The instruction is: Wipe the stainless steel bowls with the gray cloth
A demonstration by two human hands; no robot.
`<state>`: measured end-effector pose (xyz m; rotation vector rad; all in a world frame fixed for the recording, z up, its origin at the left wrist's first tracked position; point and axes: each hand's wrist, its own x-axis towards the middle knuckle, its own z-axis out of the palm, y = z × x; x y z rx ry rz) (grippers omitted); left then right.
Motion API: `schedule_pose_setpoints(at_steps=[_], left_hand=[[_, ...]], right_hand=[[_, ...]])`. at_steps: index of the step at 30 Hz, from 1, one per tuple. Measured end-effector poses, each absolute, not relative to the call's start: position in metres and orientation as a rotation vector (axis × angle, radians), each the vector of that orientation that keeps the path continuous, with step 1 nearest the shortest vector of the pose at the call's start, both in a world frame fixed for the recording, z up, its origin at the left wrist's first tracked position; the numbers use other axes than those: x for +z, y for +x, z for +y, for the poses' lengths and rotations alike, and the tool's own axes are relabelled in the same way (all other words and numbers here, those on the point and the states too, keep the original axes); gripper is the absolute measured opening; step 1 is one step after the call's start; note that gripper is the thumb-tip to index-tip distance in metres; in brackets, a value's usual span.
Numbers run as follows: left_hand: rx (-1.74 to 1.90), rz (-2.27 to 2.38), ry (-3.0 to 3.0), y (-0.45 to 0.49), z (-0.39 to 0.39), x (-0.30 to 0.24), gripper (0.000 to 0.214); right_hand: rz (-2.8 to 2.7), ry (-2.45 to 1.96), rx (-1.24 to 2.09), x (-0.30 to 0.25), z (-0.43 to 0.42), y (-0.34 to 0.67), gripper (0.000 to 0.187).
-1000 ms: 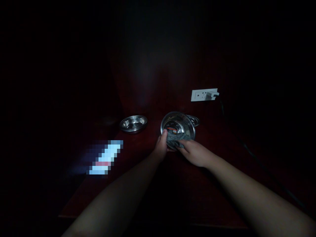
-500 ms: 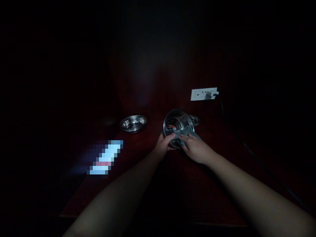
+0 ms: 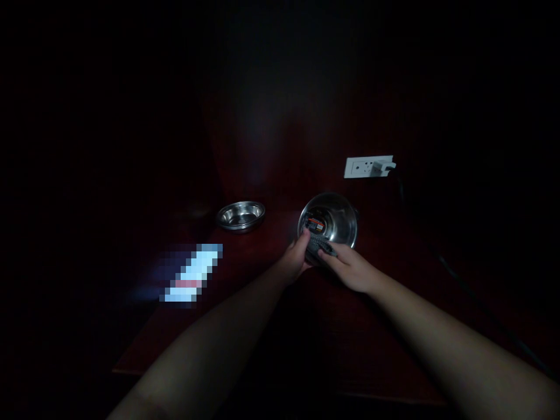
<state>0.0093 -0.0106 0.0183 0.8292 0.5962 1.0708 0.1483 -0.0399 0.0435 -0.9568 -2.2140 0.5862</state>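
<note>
A steel bowl (image 3: 335, 219) with a red and black label inside is tipped toward me over the dark red table (image 3: 262, 326). My left hand (image 3: 295, 259) grips its near rim, thumb over the edge. My right hand (image 3: 350, 268) presses a grey cloth (image 3: 319, 244) against the bowl's near inner side, fingers closed on the cloth. A second steel bowl (image 3: 240, 214) sits upright on the table to the left, apart from both hands.
A white wall socket (image 3: 365, 167) with a plug (image 3: 385, 167) in it is behind the bowl, and a dark cable runs down to the right. A bright blurred object (image 3: 192, 274) lies at the table's left. The room is very dark.
The held bowl has turned and shifted slightly, hiding the bowl that showed behind it. My right hand has moved the cloth along the bowl's near rim.
</note>
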Motion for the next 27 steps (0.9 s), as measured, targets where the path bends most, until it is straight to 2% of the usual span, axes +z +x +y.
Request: schedule_pose_setpoints(at_steps=[4,17,27], left_hand=[[1.029,0.585,0.814,0.009,-0.009,0.019,0.061],[0.986,0.514,0.963,0.008,-0.013,0.004,0.047],[1.044,0.651,0.876,0.013,-0.009,0.000,0.032]], right_hand=[[-2.286,-0.886,0.434,0.043,-0.044,0.144,0.046],[-2.312,-1.160,0.046,0.042,-0.034,0.154,0.067],[-2.275,-1.566,-0.190,0.046,-0.029,0.153,0.055]])
